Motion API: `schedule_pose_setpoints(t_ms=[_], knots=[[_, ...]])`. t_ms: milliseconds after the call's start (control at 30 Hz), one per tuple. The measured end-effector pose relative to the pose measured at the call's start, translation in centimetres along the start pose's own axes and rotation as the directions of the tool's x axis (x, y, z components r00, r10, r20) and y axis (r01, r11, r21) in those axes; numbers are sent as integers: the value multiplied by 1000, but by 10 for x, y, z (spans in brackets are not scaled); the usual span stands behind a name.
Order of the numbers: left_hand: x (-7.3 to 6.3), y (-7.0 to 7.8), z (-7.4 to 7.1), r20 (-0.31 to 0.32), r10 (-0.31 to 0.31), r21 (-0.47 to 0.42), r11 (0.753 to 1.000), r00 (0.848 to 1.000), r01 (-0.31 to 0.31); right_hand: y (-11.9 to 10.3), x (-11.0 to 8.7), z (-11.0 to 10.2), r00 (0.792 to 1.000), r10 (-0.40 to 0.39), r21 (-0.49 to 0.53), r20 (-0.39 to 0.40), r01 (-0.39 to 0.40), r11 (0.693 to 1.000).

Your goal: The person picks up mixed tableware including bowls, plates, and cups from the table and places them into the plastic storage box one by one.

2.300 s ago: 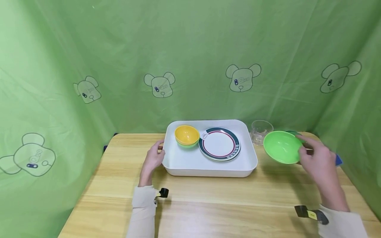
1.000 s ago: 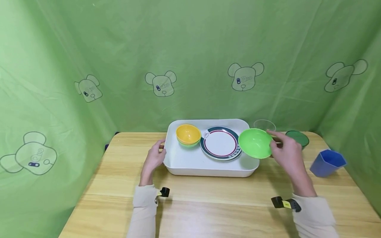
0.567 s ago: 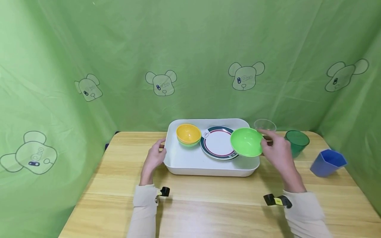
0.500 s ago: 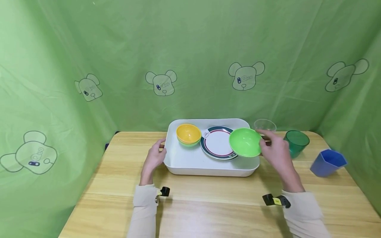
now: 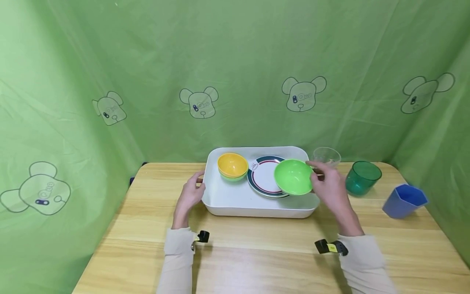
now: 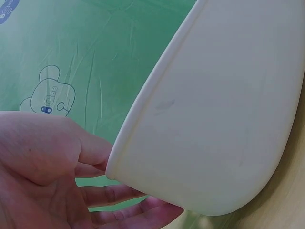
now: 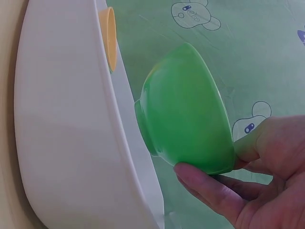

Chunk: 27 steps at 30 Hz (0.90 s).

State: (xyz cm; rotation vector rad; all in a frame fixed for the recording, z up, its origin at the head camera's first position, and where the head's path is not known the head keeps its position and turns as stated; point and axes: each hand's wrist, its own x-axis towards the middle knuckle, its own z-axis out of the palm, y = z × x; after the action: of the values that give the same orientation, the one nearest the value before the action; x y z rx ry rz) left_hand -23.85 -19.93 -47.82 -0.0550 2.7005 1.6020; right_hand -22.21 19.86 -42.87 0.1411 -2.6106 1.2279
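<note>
In the head view my right hand (image 5: 330, 187) pinches the rim of a bright green bowl (image 5: 293, 177) and holds it above the right part of a white tray (image 5: 235, 212). The right wrist view shows the green bowl (image 7: 186, 109) tilted, with thumb and fingers at its rim. My left hand (image 5: 191, 192) touches the tray's left end; in the left wrist view its fairly straight fingers (image 6: 114, 193) lie against the outer wall. Inside the tray, a yellow bowl (image 5: 232, 165) nests in another green bowl (image 5: 233, 179). Beside them are stacked plates (image 5: 265, 175), partly hidden by the held bowl.
Right of the tray stand a clear glass (image 5: 327, 155), partly behind my right hand, a dark green cup (image 5: 361, 179) and a blue angular cup (image 5: 403, 202). A green curtain (image 5: 242, 73) hangs behind the wooden table (image 5: 253, 253).
My right hand has carried the green bowl leftward from beside the tray to over the plates, uncovering the dark green and blue cups. The left hand has stayed at the tray's end.
</note>
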Motion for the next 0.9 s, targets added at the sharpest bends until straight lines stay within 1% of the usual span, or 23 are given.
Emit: schedule_pose_setpoints(t_ms=[200, 367, 533, 667, 900], knots=[[-1, -2, 1, 2, -8, -16, 1000, 1000, 8, -3, 0, 8, 999, -21, 22, -32, 21, 1000], [0, -2, 0, 11, -4, -29, 1000, 1000, 5, -6, 1, 13, 999, -21, 12, -48, 22, 1000], [-1, -2, -1, 27, -11, -47, 999, 1000, 12, -7, 2, 16, 999, -17, 5, -39, 17, 1000], [-1, -2, -3, 26, -21, -48, 999, 999, 22, -8, 3, 18, 1000, -11, 5, -29, 12, 1000], [-3, -1, -4, 31, -16, -49, 999, 999, 17, -11, 4, 21, 1000, -14, 10, -17, 14, 1000]])
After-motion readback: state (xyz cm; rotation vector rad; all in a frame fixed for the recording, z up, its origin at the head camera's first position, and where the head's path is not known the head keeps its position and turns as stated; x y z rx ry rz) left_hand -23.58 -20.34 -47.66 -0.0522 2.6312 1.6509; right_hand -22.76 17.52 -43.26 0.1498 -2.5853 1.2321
